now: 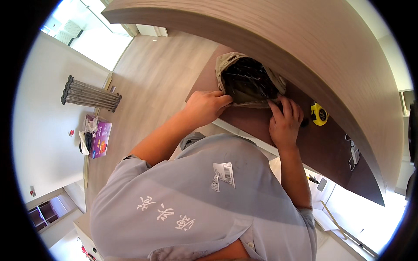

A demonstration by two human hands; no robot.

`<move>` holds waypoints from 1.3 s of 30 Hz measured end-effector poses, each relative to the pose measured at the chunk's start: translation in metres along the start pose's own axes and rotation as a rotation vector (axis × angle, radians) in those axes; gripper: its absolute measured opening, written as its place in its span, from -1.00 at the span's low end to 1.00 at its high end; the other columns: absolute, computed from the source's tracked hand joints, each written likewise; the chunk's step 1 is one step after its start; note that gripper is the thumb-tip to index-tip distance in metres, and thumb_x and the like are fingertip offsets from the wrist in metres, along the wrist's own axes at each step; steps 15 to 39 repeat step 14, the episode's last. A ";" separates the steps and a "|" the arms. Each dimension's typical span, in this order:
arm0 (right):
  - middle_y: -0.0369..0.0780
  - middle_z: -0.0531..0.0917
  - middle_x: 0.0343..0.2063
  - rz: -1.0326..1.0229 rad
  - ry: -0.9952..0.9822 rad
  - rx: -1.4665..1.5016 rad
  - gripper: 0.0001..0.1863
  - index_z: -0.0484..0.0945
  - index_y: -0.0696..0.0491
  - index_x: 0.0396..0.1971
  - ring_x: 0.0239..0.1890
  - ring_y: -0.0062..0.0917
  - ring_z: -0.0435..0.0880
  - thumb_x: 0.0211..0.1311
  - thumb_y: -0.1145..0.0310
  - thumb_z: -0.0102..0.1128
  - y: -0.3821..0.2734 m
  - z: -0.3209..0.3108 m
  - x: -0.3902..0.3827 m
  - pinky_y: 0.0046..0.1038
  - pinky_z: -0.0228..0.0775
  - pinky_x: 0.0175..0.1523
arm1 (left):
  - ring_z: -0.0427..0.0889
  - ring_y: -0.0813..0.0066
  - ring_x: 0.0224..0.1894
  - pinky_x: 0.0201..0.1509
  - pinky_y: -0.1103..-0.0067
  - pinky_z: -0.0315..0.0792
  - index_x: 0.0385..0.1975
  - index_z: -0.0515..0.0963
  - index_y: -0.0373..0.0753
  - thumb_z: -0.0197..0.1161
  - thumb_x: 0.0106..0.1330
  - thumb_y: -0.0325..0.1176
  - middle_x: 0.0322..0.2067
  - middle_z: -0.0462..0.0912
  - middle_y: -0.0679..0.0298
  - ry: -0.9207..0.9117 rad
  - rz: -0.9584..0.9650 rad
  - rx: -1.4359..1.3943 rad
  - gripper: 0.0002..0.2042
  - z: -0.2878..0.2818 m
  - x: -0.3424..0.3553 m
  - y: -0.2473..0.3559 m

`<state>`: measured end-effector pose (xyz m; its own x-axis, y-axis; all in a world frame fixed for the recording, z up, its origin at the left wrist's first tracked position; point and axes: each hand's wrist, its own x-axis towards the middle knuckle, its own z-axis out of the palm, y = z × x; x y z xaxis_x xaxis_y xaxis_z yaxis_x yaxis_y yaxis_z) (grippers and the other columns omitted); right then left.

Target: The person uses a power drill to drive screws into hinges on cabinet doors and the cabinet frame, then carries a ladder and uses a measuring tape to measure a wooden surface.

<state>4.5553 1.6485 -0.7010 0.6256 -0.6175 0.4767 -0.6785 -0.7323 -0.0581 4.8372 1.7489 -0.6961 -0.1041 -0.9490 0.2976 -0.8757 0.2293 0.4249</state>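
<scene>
A khaki cloth bag (pixel 223 65) sits on a dark brown surface (pixel 248 124), its mouth wide and facing up. Inside it lie many small dark, shiny pieces (pixel 247 77), too jumbled to name. My left hand (pixel 204 105) pinches the near-left part of the bag's rim between thumb and fingers. On the near-right part, my right hand (pixel 285 122) grips the same rim, thumb and forefinger pressed to the cloth. A yellow and black tape measure (pixel 319 114) rests to the right of my right hand.
A large curved wooden panel (pixel 278 30) overhangs the bag from above and along the right. A white power adapter with a cable (pixel 355 154) lies farther right. Leaning by the left wall are grey folded poles (pixel 91 95), beside a purple box (pixel 102 140).
</scene>
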 end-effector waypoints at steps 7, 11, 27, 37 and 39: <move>-0.28 0.61 -0.05 -0.010 0.047 -0.009 -0.73 0.69 -0.05 -0.14 0.17 -0.29 0.49 0.13 0.41 0.29 -0.005 -0.013 0.039 -0.07 0.23 0.29 | 0.68 0.17 -0.39 -0.39 0.33 0.55 -0.20 0.65 -0.08 0.33 0.25 -0.31 -0.39 0.65 0.26 0.062 0.060 -0.054 -0.85 -0.006 -0.002 -0.001; -0.28 0.63 -0.08 -0.134 0.050 0.070 -0.75 0.69 -0.06 -0.15 0.19 -0.30 0.49 0.12 0.37 0.34 -0.024 -0.030 0.059 -0.07 0.23 0.29 | 0.68 0.18 -0.40 -0.38 0.34 0.55 -0.21 0.65 -0.10 0.35 0.24 -0.29 -0.40 0.65 0.26 0.132 0.058 -0.071 -0.84 -0.002 -0.008 -0.001; -0.29 0.64 -0.04 -0.219 -0.034 0.215 -0.71 0.69 -0.09 -0.13 0.22 -0.32 0.47 0.09 0.34 0.40 -0.031 -0.015 0.061 -0.07 0.18 0.35 | 0.69 0.27 -0.34 -0.36 0.36 0.55 -0.14 0.63 -0.06 0.37 0.21 -0.29 -0.39 0.64 0.33 0.171 0.057 -0.056 -0.78 0.002 -0.012 -0.002; -0.29 0.64 -0.04 -0.219 -0.034 0.215 -0.71 0.69 -0.09 -0.13 0.22 -0.32 0.47 0.09 0.34 0.40 -0.031 -0.015 0.061 -0.07 0.18 0.35 | 0.69 0.27 -0.34 -0.36 0.36 0.55 -0.14 0.63 -0.06 0.37 0.21 -0.29 -0.39 0.64 0.33 0.171 0.057 -0.056 -0.78 0.002 -0.012 -0.002; -0.29 0.64 -0.04 -0.219 -0.034 0.215 -0.71 0.69 -0.09 -0.13 0.22 -0.32 0.47 0.09 0.34 0.40 -0.031 -0.015 0.061 -0.07 0.18 0.35 | 0.69 0.27 -0.34 -0.36 0.36 0.55 -0.14 0.63 -0.06 0.37 0.21 -0.29 -0.39 0.64 0.33 0.171 0.057 -0.056 -0.78 0.002 -0.012 -0.002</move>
